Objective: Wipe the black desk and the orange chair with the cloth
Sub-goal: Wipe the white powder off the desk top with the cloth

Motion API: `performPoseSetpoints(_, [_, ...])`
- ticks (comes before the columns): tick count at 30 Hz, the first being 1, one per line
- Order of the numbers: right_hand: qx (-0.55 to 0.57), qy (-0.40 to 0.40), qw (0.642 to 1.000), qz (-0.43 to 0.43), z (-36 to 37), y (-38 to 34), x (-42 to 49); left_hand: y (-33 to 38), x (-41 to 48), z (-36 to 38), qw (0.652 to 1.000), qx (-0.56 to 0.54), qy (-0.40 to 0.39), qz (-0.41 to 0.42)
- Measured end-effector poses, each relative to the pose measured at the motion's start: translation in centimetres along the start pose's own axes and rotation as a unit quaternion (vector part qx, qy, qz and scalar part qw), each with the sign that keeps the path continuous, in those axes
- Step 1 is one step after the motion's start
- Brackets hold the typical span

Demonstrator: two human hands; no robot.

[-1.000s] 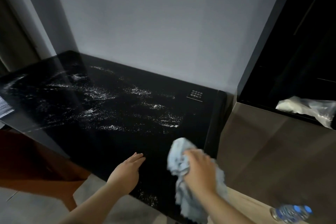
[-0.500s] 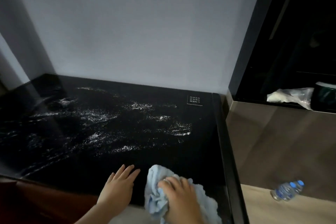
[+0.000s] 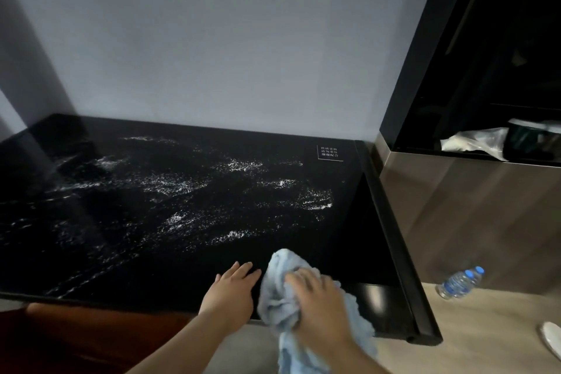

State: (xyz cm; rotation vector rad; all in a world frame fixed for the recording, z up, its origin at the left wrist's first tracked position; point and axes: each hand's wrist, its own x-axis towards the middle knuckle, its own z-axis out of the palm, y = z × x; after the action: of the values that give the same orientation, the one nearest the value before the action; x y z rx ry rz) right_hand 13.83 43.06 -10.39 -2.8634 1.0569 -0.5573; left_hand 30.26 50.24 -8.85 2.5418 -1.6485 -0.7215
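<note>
A: Hands, two, entering from the lower edge, forearms bare and angled up toward the near rim of the black desk point(image 3: 182, 206).

B: Left hand point(image 3: 232, 290)?

A: Palm down, flat on the desk just inside the near edge. Fingers straight, close together, pointing away toward the wall. Nothing held.

B: Right hand point(image 3: 317, 302)?

A: Just beside the left, to its right, back of hand up. Fingers curled over a bunched pale blue cloth point(image 3: 282, 282), gripping it and pressing it down against the desk's near edge.

B: Cloth relative to fingers?

A: Upper fold rising ahead of the fingertips, onto the desk surface. Left side bulging out between the two hands, touching or nearly touching the left hand; hard to tell which. Lower part trailing past the desk edge beneath the wrist, hanging free.

B: Desk surface?

A: Glossy black, streaked with white flecked patches across the middle and left. Small square of white print point(image 3: 328, 152) at the far right corner. Raised black rail along the right side.

B: Orange chair point(image 3: 76, 340)?

A: Lower left, under the desk's near edge, dark reddish-orange, only partly in view.

B: Surroundings?

A: Plastic water bottle point(image 3: 460, 282) with blue cap lying on the wooden floor to the right. Crumpled clear plastic bag point(image 3: 473, 143) in the dark cabinet opening at upper right. Grey wall behind the desk.
</note>
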Motion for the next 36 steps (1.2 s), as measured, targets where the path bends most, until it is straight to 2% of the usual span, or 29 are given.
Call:
performPoseSetpoints(1, [0.000,-0.007,0.999,0.035,-1.1,1.8,0.5,-0.3,0.0,-0.2,1.000,-0.005,-0.003,0.004])
performPoseSetpoints(2, [-0.043,0.008,0.993,0.109,-2.0,4.1,0.7,-0.6,-0.1,-0.3,1.000,-0.009,-0.009,0.010])
performPoseSetpoints(3, [-0.067,-0.020,0.977,0.202,-3.0,6.5,0.8,-0.8,-0.1,-0.3,1.000,-0.009,-0.015,0.015])
performPoseSetpoints(5, [-0.042,-0.019,0.928,0.370,-4.0,9.7,0.0,-0.8,-0.3,-0.4,1.000,-0.005,-0.021,0.018])
performPoseSetpoints(6, [-0.046,-0.018,0.914,0.403,-3.9,9.6,-0.4,-0.7,-0.3,-0.4,1.000,-0.005,-0.019,0.017])
performPoseSetpoints(7, [-0.066,-0.020,0.921,0.383,-3.5,8.5,-0.7,-0.6,-0.2,-0.4,1.000,-0.008,-0.014,0.013])
performPoseSetpoints(9, [-0.026,-0.030,0.958,0.283,-1.9,5.1,-1.0,-0.2,0.0,-0.8,1.000,-0.022,0.000,-0.005])
performPoseSetpoints(11, [-0.022,-0.044,0.991,0.122,-0.4,2.4,-1.4,0.4,0.4,-1.7,1.000,-0.018,0.011,-0.015])
performPoseSetpoints(13, [-0.008,-0.047,0.997,0.058,-0.6,2.3,-1.3,1.0,0.5,-2.6,1.000,-0.010,0.012,-0.017])
performPoseSetpoints(15, [-0.042,-0.041,0.993,0.107,-2.0,4.8,-0.9,1.3,0.5,-3.2,1.000,-0.008,-0.001,-0.014])
performPoseSetpoints(16, [-0.056,-0.046,0.980,0.183,-2.7,6.8,-0.7,1.2,0.4,-3.2,1.000,-0.006,-0.008,-0.010])
performPoseSetpoints(18, [-0.012,-0.033,0.928,0.371,-4.2,10.3,-0.7,1.1,0.1,-2.9,1.000,0.005,-0.019,-0.002])
performPoseSetpoints(19, [-0.005,-0.030,0.900,0.434,-4.3,11.1,-0.8,1.0,0.0,-2.7,1.000,0.011,-0.022,0.000])
performPoseSetpoints(20, [-0.023,-0.037,0.889,0.455,-4.5,10.9,-0.7,1.0,0.0,-2.5,1.000,0.014,-0.020,-0.002])
performPoseSetpoints(21, [-0.052,-0.059,0.887,0.454,-4.5,9.6,-0.3,1.0,0.1,-2.4,1.000,0.013,-0.010,-0.008])
performPoseSetpoints(22, [-0.069,-0.077,0.902,0.419,-4.0,7.8,0.1,1.1,0.3,-2.3,1.000,0.009,0.005,-0.016])
performPoseSetpoints(25, [-0.044,-0.097,0.976,0.192,-1.4,3.3,-0.5,1.7,1.0,-2.0,0.998,0.022,0.044,-0.032])
performPoseSetpoints(26, [-0.042,-0.121,0.982,0.138,-0.9,3.4,-0.8,1.9,1.3,-1.9,0.998,0.030,0.051,-0.030])
performPoseSetpoints(27, [-0.058,-0.135,0.981,0.124,-0.9,4.0,-0.7,2.0,1.5,-1.8,0.998,0.031,0.056,-0.020])
performPoseSetpoints(30, [-0.088,-0.112,0.962,0.234,-2.8,8.9,-0.1,1.7,1.9,-1.4,0.997,0.039,0.063,0.018])
performPoseSetpoints(32, [-0.043,-0.077,0.920,0.382,-3.4,11.9,0.6,1.7,2.1,-1.4,0.997,0.055,0.057,0.025])
performPoseSetpoints(33, [-0.037,-0.075,0.903,0.422,-3.5,12.0,1.2,1.7,2.3,-1.5,0.996,0.059,0.056,0.024])
performPoseSetpoints(34, [-0.049,-0.081,0.904,0.416,-3.3,11.1,1.7,1.8,2.7,-1.5,0.996,0.062,0.056,0.021])
performPoseSetpoints(36, [-0.047,-0.101,0.945,0.307,-1.8,8.3,2.5,2.1,3.7,-1.9,0.996,0.066,0.057,0.012])
